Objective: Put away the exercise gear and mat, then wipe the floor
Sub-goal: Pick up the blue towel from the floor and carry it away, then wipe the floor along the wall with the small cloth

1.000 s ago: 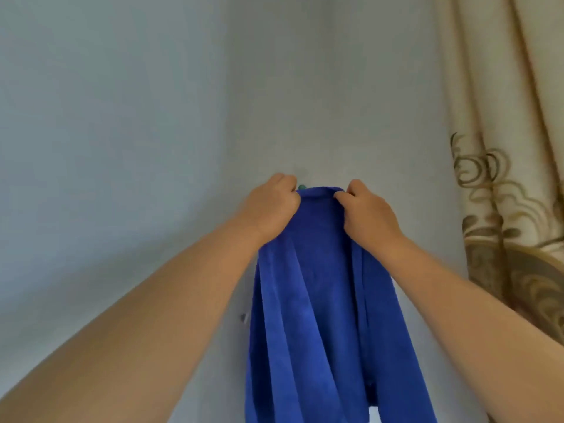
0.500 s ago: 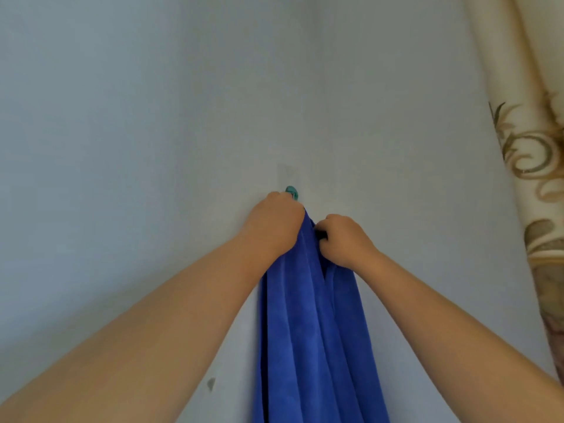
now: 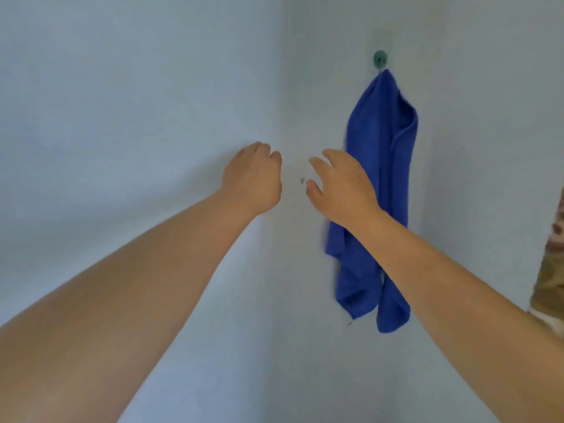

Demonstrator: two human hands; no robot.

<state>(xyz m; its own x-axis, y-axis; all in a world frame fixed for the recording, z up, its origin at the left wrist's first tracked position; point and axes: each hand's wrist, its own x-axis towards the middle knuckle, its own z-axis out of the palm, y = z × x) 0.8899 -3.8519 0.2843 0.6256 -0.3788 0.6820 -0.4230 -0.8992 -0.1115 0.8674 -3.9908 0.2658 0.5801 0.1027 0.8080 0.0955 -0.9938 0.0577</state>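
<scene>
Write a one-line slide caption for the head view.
Blue towel hangs from a green wall hook; left hand and right hand hover empty beside it.

A cloth hangs from a small hook high on the wall, just right of the room's corner. Both bare arms reach toward that corner. The left hand sits left of the corner line, the right hand just right of it, the two near each other but apart. The right hand and forearm pass in front of the cloth's lower left side. A curtain edges in at far right.
</scene>
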